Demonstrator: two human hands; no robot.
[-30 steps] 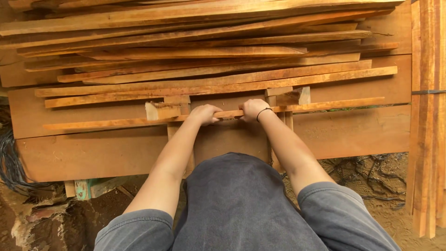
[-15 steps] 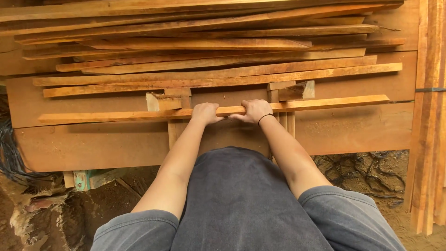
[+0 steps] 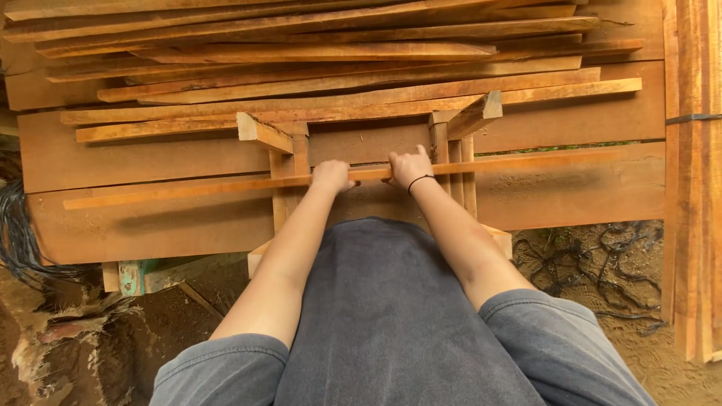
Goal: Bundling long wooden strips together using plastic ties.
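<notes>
**Slat drawn nearer, both hands clamped on its middle**

Compared with a second ago, the long thin slat (image 3: 188, 188) sits lower and closer to the body, its left end dipping while the right end runs up toward the stacked boards; the wooden frame (image 3: 289, 162) under it now shows more of its uprights and two angled blocks at the top.

Both hands grip the slat near its centre, side by side with a short gap between them. The left hand (image 3: 332, 177) wraps it with fingers curled over the far edge; the right hand (image 3: 411, 167), with a dark band at the wrist, is closed on it the same way, one finger raised a little. The slat lies across the frame's two uprights, in front of the loose pile of slats (image 3: 323, 75) resting on wide planks (image 3: 150, 225). More slats stand bundled at the right edge (image 3: 692, 188).

As a judgement: the slat is long and held only at its middle, so either end could swing and catch an angled block or the loose pile, dragging pieces off. Its thin section may flex or snap if pressed hard between the uprights, and rough sawn edges could splinter into bare palms.
</notes>
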